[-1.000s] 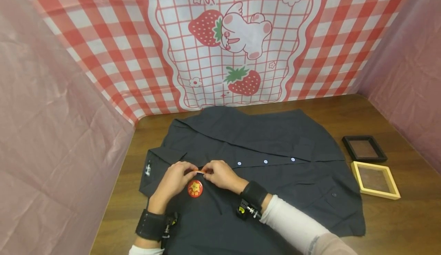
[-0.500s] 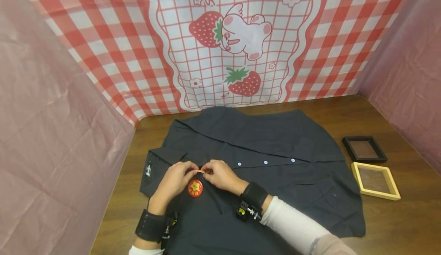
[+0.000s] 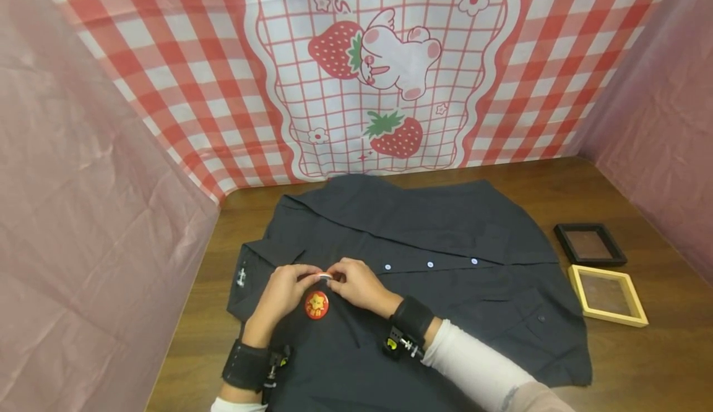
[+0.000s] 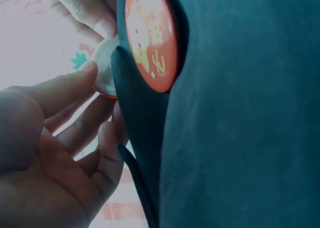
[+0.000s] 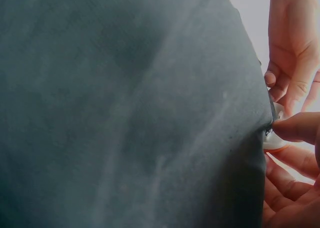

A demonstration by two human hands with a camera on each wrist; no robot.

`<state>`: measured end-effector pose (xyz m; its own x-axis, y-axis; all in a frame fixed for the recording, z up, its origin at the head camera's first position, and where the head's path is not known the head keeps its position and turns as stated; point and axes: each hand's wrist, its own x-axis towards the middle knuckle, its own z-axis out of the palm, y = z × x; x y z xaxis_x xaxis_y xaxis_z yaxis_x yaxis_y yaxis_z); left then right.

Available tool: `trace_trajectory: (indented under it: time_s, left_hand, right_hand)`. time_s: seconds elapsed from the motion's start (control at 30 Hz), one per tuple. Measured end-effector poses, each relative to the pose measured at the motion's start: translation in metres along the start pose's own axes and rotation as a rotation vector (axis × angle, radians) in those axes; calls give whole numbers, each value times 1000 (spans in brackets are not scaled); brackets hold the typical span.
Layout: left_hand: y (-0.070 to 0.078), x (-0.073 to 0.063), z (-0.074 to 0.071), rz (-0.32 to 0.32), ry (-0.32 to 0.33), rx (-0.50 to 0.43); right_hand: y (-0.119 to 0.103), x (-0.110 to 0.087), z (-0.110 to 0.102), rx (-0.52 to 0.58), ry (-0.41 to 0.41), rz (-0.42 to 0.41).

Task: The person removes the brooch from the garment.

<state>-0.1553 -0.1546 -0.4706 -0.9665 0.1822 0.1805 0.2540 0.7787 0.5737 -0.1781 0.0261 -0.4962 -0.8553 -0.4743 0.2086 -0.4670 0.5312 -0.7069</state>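
A dark shirt (image 3: pixel 434 313) lies spread on the table, a round red pin badge (image 3: pixel 316 305) with a yellow star on its front. Just above that badge, both hands pinch a second badge (image 3: pixel 324 275) by its edges. My left hand (image 3: pixel 284 291) has its left side and my right hand (image 3: pixel 359 285) its right. In the left wrist view the held badge (image 4: pixel 104 73) turns its pale back toward the shirt's fabric, which overlaps part of it. Up close in the right wrist view, a small metal piece on the badge's back (image 5: pixel 274 141) meets a puckered fold of cloth.
At the right of the table (image 3: pixel 663 356) lie a black frame (image 3: pixel 590 244) and a pale yellow frame (image 3: pixel 608 295). A red-and-white checked cloth (image 3: pixel 390 59) with strawberries hangs behind, and pink cloth (image 3: pixel 106 214) hangs at the sides.
The held badge has tilted slightly, showing more of its pale edge between the fingertips. Both hands stay in nearly the same place; the whole head view has shifted down a little.
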Motion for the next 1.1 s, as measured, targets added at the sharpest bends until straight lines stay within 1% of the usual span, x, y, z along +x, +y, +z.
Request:
trace_trajectory:
  time_s: [0.07,0.2,0.43,0.7,0.83,1.1]
  left_hand:
    - [0,1,1,-14,0,-21]
    - [-1,1,2,-28,-13,-34]
    - [1,2,3,-57,-49,-16]
    - [-1,2,5,-91,-83,-6]
    - [-2,3,4,-94,-92,-9]
    - [-2,6,3,-139,-115,-5]
  right_hand:
    - [1,0,0,4,-4,2]
    - [1,0,1,7,-7,0]
    - [2,-1,1,10,-14,10]
    - [2,1,2,5,-53,40]
    - [2,3,3,-13,-55,60]
    - [3,7,5,-34,-42,84]
